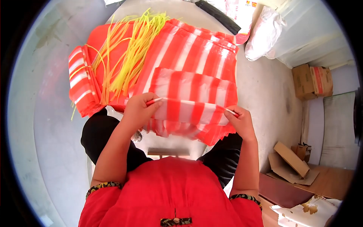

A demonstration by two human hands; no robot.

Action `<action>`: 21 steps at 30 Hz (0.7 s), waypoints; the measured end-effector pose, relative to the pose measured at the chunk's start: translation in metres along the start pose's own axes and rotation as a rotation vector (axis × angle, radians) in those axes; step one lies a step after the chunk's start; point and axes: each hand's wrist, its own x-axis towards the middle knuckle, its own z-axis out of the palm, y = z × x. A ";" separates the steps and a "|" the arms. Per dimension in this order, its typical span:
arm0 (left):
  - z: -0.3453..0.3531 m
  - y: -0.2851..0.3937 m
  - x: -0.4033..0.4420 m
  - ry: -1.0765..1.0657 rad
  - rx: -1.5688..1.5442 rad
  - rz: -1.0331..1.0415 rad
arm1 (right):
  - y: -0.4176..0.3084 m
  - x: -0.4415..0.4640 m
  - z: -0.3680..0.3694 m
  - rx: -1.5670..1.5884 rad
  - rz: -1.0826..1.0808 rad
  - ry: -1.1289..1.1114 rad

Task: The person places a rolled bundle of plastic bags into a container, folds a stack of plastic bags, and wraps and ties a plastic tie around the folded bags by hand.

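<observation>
While the left grip [141, 109] and right grip [241, 122] each pinch one end of a narrow edge, thumb against finger, the top striped sheet [189, 89] spans the gap between them, red and white bands crossing the edge. Can't tell if anything is rolled inside it. Step in hand, my read: squaring up a fold across the sheet. Next move calls for even tension, both ends level, no drag on the layers below.

Striped stack [185, 45]: directly under the sheet, extending beyond both grips, near ends loose and ragged. Yellow strips [132, 62]: loose heap ahead of the left grip. Tied bundle [80, 83], same striping: left of that grip.

Farther out, ahead of the right grip: black roll [218, 17], then white wrapped bundle [262, 36]. Well off to its right: cardboard boxes [304, 81] and an open carton [287, 166].
</observation>
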 end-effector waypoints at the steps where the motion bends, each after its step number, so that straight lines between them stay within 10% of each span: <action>1: 0.001 -0.001 0.004 0.043 0.063 -0.002 | 0.003 0.006 0.003 -0.038 0.002 0.053; 21: 0.018 0.005 0.039 0.272 0.560 -0.006 | 0.049 0.036 0.039 -0.351 -0.243 0.524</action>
